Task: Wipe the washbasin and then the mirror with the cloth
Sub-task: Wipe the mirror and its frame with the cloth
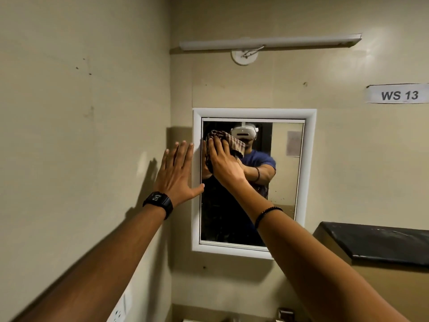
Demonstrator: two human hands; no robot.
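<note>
A white-framed mirror (285, 173) hangs on the beige wall straight ahead. My right hand (224, 163) presses a brown checked cloth (234, 142) flat against the glass near its upper left corner; most of the cloth is hidden under the palm. My left hand (175, 173) lies spread open on the wall and the mirror's left frame edge, holding nothing, with a black watch on the wrist. The glass reflects a person in a blue shirt wearing a headset. The washbasin is almost out of view below the frame.
A white tube light (269, 42) is mounted above the mirror. A paper label "WS 13" (398, 94) is stuck at the upper right. A black-topped box (380, 242) juts out at the right. A white wall socket (119, 310) sits low on the left wall.
</note>
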